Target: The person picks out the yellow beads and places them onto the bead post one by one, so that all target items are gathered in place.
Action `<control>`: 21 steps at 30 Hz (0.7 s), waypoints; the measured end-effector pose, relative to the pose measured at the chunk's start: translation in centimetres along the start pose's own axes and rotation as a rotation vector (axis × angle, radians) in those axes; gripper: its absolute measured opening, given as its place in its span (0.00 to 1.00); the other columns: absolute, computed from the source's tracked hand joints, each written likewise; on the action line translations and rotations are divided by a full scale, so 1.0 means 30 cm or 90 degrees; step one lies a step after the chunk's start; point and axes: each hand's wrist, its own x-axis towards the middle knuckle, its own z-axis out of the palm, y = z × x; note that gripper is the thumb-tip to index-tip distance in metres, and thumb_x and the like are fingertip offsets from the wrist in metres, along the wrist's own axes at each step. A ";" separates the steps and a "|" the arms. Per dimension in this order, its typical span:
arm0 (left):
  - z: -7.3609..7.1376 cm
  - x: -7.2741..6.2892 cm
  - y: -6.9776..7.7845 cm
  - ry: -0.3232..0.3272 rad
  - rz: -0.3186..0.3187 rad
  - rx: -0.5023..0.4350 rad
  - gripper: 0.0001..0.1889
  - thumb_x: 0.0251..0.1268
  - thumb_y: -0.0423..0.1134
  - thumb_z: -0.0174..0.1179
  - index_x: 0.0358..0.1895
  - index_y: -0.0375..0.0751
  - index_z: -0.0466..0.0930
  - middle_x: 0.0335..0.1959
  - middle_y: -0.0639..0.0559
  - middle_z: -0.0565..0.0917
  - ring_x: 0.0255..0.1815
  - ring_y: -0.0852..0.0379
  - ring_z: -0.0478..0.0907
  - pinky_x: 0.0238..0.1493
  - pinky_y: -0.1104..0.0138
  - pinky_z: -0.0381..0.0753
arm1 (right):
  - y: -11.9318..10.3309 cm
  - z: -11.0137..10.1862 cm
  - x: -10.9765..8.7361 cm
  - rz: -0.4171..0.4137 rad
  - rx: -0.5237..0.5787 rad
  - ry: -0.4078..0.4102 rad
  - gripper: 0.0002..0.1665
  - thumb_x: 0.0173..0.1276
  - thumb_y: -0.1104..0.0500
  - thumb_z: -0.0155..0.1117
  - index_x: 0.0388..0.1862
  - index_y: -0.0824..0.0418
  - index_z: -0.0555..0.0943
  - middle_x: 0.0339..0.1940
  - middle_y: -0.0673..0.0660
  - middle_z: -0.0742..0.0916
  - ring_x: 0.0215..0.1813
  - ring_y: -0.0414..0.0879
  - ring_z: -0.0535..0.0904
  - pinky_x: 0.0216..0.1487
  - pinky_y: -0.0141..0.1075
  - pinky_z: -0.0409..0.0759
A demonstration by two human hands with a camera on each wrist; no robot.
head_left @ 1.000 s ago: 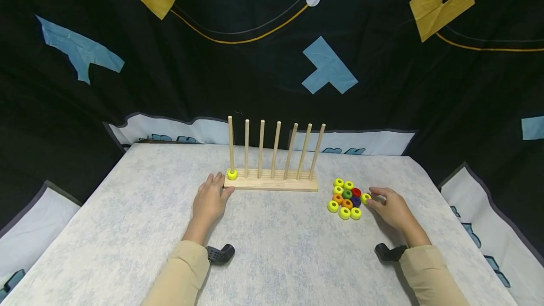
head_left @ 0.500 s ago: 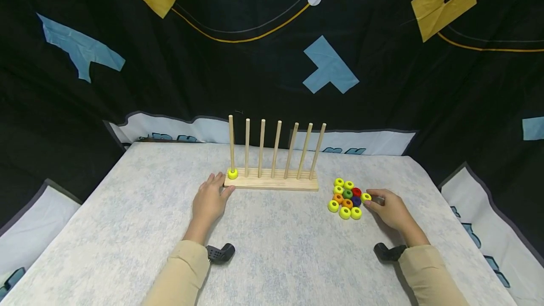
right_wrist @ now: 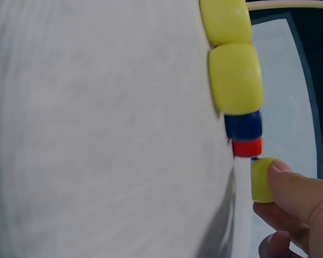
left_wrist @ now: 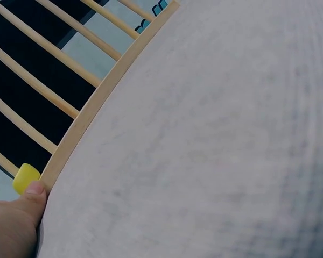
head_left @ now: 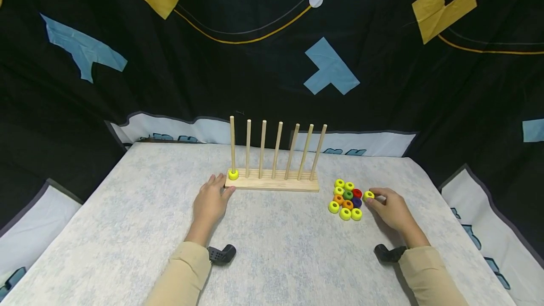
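Right hand (head_left: 391, 209): thumb and finger pinch a glossy yellow barrel-shaped bead (head_left: 369, 196) with a hole through it. Another finger curls in below, touching nothing I can see. Bead's just beside the loose cluster, at its right edge; from the right wrist view it looks slightly clear of the table, not certain.

Left hand (head_left: 211, 202): fingers fairly straight at the left end of a pale wooden rack base (head_left: 274, 185), thumb at its front corner. Reads as bracing, not lifting. Fingertips partly hidden.

Next out, the cluster: six yellow beads (head_left: 345, 217), two orange beads (head_left: 347, 208), one green bead (head_left: 348, 198), one red bead (head_left: 357, 197), one dark blue bead (head_left: 357, 206). Packed close, holes up, on the pale mottled table (head_left: 289, 259).

Rack is left of the cluster: seven pale wooden pegs in a row. The leftmost peg (head_left: 232, 145) carries one seated yellow bead (head_left: 233, 177), down at the base; the other six pegs (head_left: 262, 150) are bare.

Progress, my read: early. One bead threaded, one in the fingers, eleven loose.

Farther out: beige sleeves (head_left: 180, 273), black wrist units (head_left: 222, 255), black curtain (head_left: 238, 79) behind.
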 end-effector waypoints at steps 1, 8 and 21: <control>0.000 0.000 0.000 0.002 0.000 0.000 0.32 0.74 0.54 0.55 0.73 0.39 0.67 0.76 0.43 0.65 0.79 0.40 0.56 0.73 0.38 0.61 | -0.006 -0.002 0.000 -0.002 0.004 0.006 0.27 0.75 0.51 0.61 0.66 0.65 0.75 0.61 0.68 0.80 0.51 0.59 0.80 0.47 0.48 0.84; -0.001 -0.002 0.002 0.005 0.001 0.005 0.32 0.74 0.54 0.55 0.72 0.39 0.67 0.76 0.43 0.66 0.79 0.39 0.57 0.73 0.38 0.61 | -0.078 -0.017 -0.001 -0.024 0.007 0.049 0.28 0.75 0.50 0.60 0.66 0.65 0.75 0.58 0.66 0.81 0.41 0.50 0.75 0.34 0.35 0.74; 0.003 0.001 0.004 0.010 -0.005 0.002 0.32 0.73 0.55 0.54 0.72 0.39 0.67 0.75 0.44 0.66 0.79 0.39 0.58 0.72 0.37 0.62 | -0.238 0.004 0.002 -0.051 0.010 0.068 0.25 0.73 0.52 0.63 0.63 0.62 0.78 0.55 0.62 0.83 0.38 0.49 0.73 0.32 0.35 0.73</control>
